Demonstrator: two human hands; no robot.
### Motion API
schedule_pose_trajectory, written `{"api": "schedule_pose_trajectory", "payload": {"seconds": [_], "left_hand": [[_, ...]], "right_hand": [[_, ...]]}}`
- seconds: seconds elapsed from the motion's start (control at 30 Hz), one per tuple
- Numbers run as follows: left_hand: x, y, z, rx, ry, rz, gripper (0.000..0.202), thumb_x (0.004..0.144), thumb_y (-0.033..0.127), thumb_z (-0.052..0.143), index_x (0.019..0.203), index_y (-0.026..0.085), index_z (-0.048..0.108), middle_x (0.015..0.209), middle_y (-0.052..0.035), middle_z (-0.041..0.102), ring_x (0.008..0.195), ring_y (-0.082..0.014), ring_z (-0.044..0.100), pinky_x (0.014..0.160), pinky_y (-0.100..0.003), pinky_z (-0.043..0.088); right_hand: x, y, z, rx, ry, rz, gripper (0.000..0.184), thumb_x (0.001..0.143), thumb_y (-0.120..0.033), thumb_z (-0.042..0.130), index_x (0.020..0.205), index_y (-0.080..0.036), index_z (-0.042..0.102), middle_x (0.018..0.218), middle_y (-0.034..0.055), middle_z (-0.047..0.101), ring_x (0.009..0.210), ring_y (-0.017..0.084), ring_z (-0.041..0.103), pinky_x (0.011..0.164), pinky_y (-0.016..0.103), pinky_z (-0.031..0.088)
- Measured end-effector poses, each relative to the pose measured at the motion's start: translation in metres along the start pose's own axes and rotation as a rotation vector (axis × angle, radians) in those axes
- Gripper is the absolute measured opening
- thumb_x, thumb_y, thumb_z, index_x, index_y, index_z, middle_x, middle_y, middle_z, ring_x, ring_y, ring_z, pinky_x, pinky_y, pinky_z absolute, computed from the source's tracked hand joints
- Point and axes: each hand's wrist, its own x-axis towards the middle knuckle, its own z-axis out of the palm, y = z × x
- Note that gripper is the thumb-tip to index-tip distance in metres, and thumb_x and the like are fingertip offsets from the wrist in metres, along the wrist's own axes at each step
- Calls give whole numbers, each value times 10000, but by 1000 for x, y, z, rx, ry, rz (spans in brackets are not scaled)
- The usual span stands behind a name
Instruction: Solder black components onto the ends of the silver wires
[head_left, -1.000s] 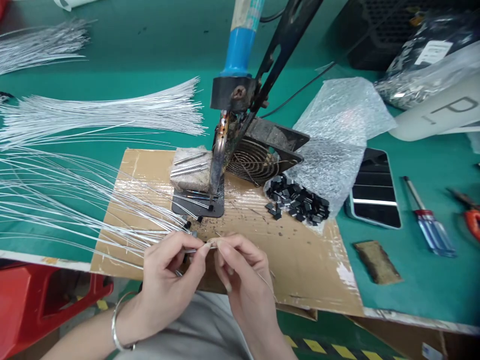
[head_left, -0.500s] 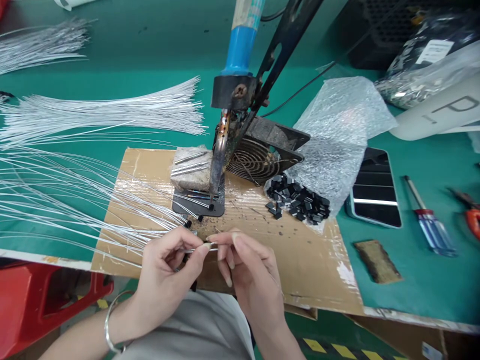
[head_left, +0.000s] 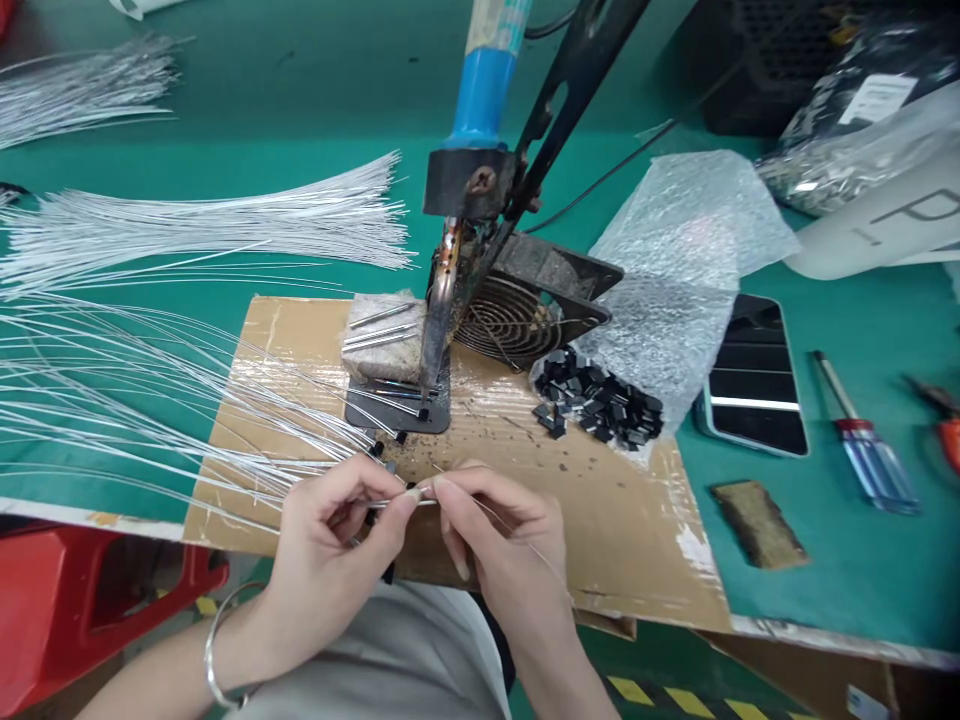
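Note:
Low over the cardboard sheet (head_left: pixel 630 560), my left hand (head_left: pixel 330 570) pinches a thin silvery wire (head_left: pixel 427 502) between thumb and forefinger. My right hand (head_left: pixel 517 560) meets it there, its thumb and forefinger closed on a finer wire strand (head_left: pixel 551 566) that trails back over the palm. Fingertips hide where the two wires come together. Just beyond the hands, white wires (head_left: pixel 300 425) with small black ends lie across the cardboard. A soldering iron (head_left: pixel 478 100) is clamped above, tip down at a dark pad (head_left: pixel 360 405).
A wire bundle (head_left: pixel 225 225) lies at left. Behind the pad, short metal rods rest on a pale block (head_left: pixel 382 350). A fan (head_left: pixel 517 310), small black pieces (head_left: pixel 600 400), bubble wrap (head_left: pixel 675 250), a phone (head_left: pixel 754 380) and a screwdriver (head_left: pixel 870 450) are to the right.
My right hand's thumb and forefinger have drawn closer to my left fingertips and pressed together on the fine wire. My left hand has barely moved.

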Motion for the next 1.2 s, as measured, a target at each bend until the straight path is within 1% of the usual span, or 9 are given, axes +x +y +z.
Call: {"api": "schedule_pose_trajectory", "payload": {"seconds": [0.2, 0.3, 0.4, 0.6, 0.73, 0.87, 0.97, 1.07, 1.2], "left_hand": [[0, -2, 0, 1, 0, -11, 216, 919, 215, 649, 705, 184, 643, 546, 46, 480, 457, -86, 321, 403, -222, 255], [-1, -4, 0, 21, 7, 9, 213, 925, 213, 652, 713, 186, 654, 544, 48, 472, 462, -89, 328, 408, -224, 265], [-3, -5, -1, 48, 19, 31, 204, 927, 203, 657, 724, 187, 664, 543, 50, 467, 464, -90, 334, 413, -223, 280], [-3, -5, -1, 46, 34, 35, 200, 927, 207, 661, 728, 190, 665, 538, 52, 471, 451, -89, 343, 401, -219, 279], [-1, -2, 0, 40, 77, 43, 191, 908, 202, 681, 719, 188, 667, 533, 43, 516, 442, -85, 374, 391, -205, 298], [1, -3, 0, 44, 113, 79, 161, 894, 184, 703, 733, 183, 693, 549, 23, 596, 440, -84, 428, 393, -193, 341], [1, -4, 0, 65, 127, 115, 141, 889, 167, 713, 750, 185, 719, 595, 2, 657, 461, -90, 482, 408, -188, 380], [0, -4, 0, 86, 133, 154, 140, 889, 148, 718, 758, 193, 741, 646, -17, 706, 508, -103, 550, 437, -186, 421], [-2, -7, -1, 79, 126, 186, 134, 890, 127, 724, 781, 202, 743, 645, -10, 705, 538, -115, 587, 460, -191, 451]], "right_hand": [[-1, -4, -1, 55, -26, 39, 274, 906, -468, 795, 820, -216, 862, 589, -37, 552, 391, 40, 390, 399, 215, 285], [-4, -10, 2, 83, -5, 77, 205, 874, -420, 823, 810, -229, 863, 604, -39, 545, 419, 44, 401, 414, 216, 272], [-6, -13, 6, 100, 29, 120, 168, 840, -382, 846, 767, -230, 857, 599, -43, 539, 418, 38, 380, 414, 217, 241], [-7, -11, 8, 120, 64, 99, 146, 845, -371, 838, 794, -238, 871, 591, -46, 525, 414, 33, 368, 416, 215, 230], [-9, -9, 6, 81, 117, 63, 159, 875, -388, 813, 832, -247, 873, 678, -17, 603, 425, 46, 438, 416, 222, 277], [-11, -10, 7, 55, 76, 46, 136, 872, -375, 818, 835, -258, 875, 675, -17, 612, 433, 61, 459, 412, 225, 315], [-12, -11, 10, 47, 85, 65, 80, 836, -326, 848, 784, -269, 869, 662, -24, 611, 433, 60, 463, 409, 218, 314], [-11, -12, 13, 55, 104, 61, 66, 819, -298, 858, 762, -264, 866, 641, -29, 596, 429, 55, 457, 410, 216, 308], [-11, -13, 14, 72, 114, 59, 63, 812, -280, 864, 757, -252, 862, 637, -28, 589, 431, 48, 449, 407, 213, 289]]}}
